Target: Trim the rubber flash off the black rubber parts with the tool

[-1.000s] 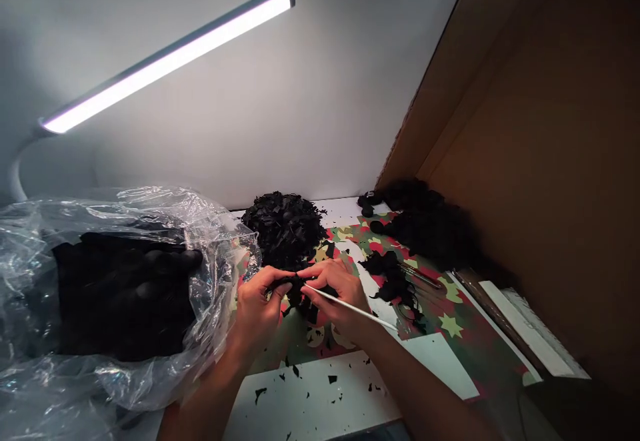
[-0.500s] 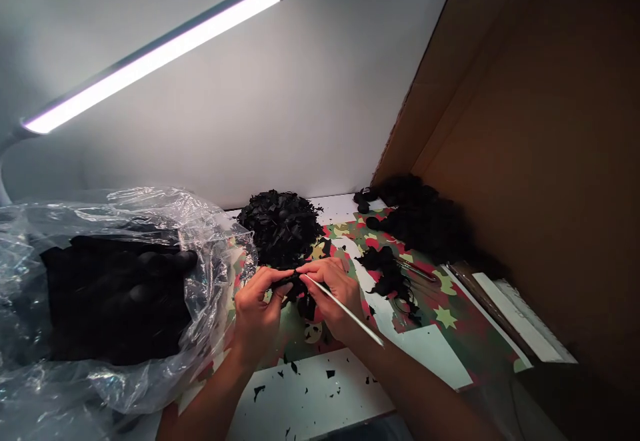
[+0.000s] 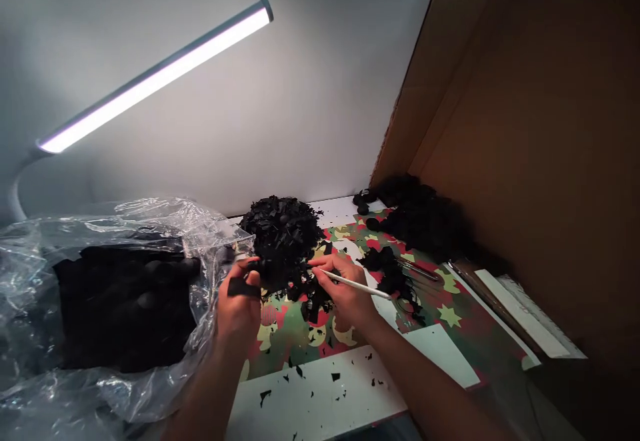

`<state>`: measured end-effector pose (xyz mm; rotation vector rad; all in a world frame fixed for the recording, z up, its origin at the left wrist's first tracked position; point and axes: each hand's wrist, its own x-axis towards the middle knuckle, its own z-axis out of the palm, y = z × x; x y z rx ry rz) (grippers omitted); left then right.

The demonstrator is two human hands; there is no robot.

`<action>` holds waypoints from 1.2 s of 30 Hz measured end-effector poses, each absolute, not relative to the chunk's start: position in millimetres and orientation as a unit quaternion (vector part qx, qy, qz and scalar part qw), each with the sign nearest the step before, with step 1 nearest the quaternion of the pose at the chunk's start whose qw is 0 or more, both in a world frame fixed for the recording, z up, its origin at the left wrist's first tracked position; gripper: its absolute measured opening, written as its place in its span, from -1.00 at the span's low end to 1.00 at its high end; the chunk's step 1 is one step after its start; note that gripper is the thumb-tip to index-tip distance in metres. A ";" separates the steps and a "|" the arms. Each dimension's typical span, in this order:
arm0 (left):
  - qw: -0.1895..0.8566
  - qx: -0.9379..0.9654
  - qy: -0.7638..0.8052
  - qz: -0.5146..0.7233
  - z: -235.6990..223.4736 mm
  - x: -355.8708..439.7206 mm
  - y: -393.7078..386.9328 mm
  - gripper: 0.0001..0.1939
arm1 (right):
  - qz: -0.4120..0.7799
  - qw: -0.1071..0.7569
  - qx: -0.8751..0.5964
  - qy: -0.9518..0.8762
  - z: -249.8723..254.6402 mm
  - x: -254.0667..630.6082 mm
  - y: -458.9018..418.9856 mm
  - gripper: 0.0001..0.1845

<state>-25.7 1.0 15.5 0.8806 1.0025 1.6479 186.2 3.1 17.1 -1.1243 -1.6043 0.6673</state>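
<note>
In my left hand [image 3: 235, 307], a soft-looking black piece [image 3: 244, 288] is gripped between thumb and fingers, with a strip of it lying over the palm side. My right hand [image 3: 347, 294] is closed around a slim white-handled tool [image 3: 363, 287] like a pen; its dark tip points left and is too small to make out. A gap separates the two hands. Beyond them rises a heap of black scraps [image 3: 283, 224], with loose bits trailing toward me between the hands.
At left, a clear plastic bag [image 3: 210, 241] holds black sheet material [image 3: 125, 321]. More black pieces [image 3: 425, 221] are piled at back right by a cardboard wall [image 3: 525, 161]. Tweezers-like metal tools [image 3: 417, 269] lie on the patterned sheet [image 3: 390, 334]. A lit lamp [image 3: 160, 81] hangs above.
My hands have drawn apart: the left moved left with the black piece, the right slightly right. The white-handled tool is tilted flatter. The whole view has shifted a little.
</note>
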 end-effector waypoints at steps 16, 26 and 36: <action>0.291 0.688 0.491 0.448 12.2 -5.5 -9.3 -0.75 | 0.360 0.460 -0.435 -0.685 15.9 171.0 -1.4 -0.87; 0.408 0.574 0.503 0.502 24.5 -2.5 -15.2 -0.90 | 0.457 0.495 -0.437 -0.596 14.3 164.0 -5.2 -0.80; 0.335 0.631 0.493 0.497 25.8 4.7 -23.1 -0.96 | 0.320 0.496 -0.494 -0.639 12.7 161.4 4.8 -0.86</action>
